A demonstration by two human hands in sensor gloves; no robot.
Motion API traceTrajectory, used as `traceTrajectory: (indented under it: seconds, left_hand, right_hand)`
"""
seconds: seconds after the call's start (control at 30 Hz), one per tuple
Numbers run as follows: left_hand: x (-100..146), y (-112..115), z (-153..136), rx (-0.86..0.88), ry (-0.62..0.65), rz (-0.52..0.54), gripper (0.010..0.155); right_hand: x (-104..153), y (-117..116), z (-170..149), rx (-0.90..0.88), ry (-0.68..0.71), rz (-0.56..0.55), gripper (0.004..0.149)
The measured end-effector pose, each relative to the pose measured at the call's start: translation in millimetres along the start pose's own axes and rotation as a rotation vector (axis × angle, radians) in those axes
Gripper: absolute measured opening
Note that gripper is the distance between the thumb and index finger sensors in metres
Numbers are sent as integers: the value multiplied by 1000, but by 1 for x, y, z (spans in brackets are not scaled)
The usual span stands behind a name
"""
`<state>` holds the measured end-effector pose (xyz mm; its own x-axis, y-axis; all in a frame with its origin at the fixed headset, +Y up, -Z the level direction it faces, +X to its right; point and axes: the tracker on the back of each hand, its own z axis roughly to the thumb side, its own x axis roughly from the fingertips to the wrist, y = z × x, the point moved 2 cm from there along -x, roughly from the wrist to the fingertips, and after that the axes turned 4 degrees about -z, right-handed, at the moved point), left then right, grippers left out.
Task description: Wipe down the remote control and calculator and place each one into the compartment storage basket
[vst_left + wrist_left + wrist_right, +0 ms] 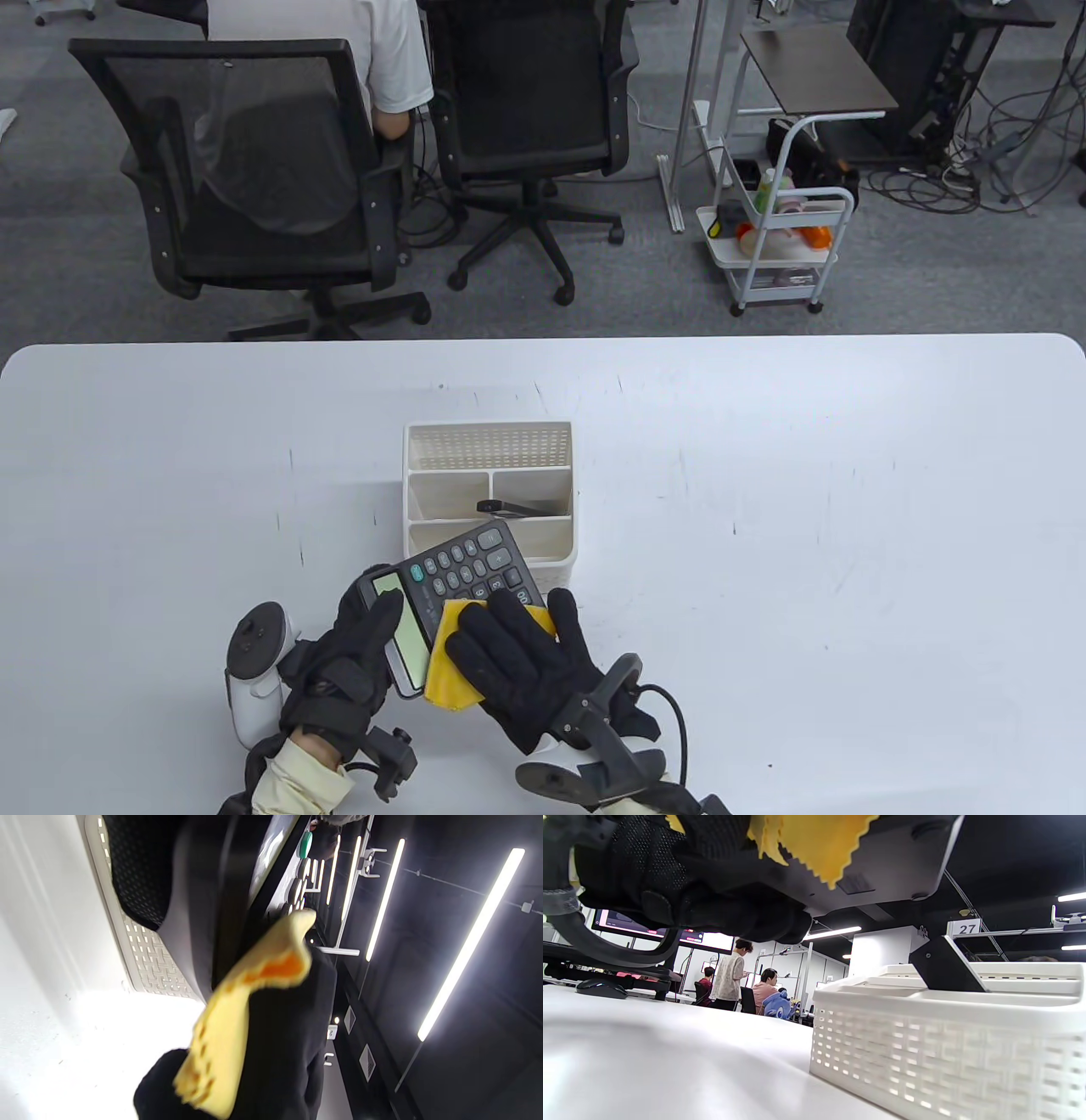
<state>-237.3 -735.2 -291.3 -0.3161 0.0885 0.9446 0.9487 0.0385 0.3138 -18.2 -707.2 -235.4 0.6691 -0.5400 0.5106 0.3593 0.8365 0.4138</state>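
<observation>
Calculator (450, 598), dark with a pale display, sits low in the middle of the table view, lifted off the white surface (806, 526) and tilted, its far end overlapping the near edge of the basket (560, 475). The left hand (352, 658) grips its display end, thumb laid over the screen and fingers curled beneath. The right hand (530, 666) presses a yellow cloth (450, 671) against the keypad end; its fingers lie nearly straight on top of the cloth, and the right wrist view shows the cloth's zigzag edge (814, 844) wrapping under the calculator's grey underside (895, 861), so the hand clamps the cloth round that edge. Key markings are too small to read.

The basket is white and perforated, with several compartments; a dark remote (509, 508) lies slanted in a middle right compartment, and its black end (944, 967) juts above the rim in the right wrist view.

In that view a white sign (964, 928) at upper right reads "27". Other people (729, 978) sit and stand in the far background. In the table view, office chairs (254, 178) and a white cart (785, 246) stand beyond the surface.
</observation>
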Motion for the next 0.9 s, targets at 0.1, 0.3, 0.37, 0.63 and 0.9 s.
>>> traceTrajectory:
  seconds: [0.1, 0.3, 0.37, 0.63, 0.9]
  left_hand:
    - [0, 0, 0, 2, 9, 5, 64]
    - [2, -6, 1, 27, 26, 34, 64]
    - [2, -7, 1, 27, 28, 39, 64]
    - [3, -5, -1, -46, 16, 42, 62]
    - [0, 3, 0, -129, 14, 7, 60]
  right_hand:
    - [0, 1, -5, -11, -71, 0, 59]
    - [7, 9, -18, -37, -156, -44, 58]
    - [8, 10, -17, -25, -127, -56, 57]
    - [1, 0, 1, -65, -3, 28, 58]
    - [-8, -5, -7, -97, -91, 82, 62]
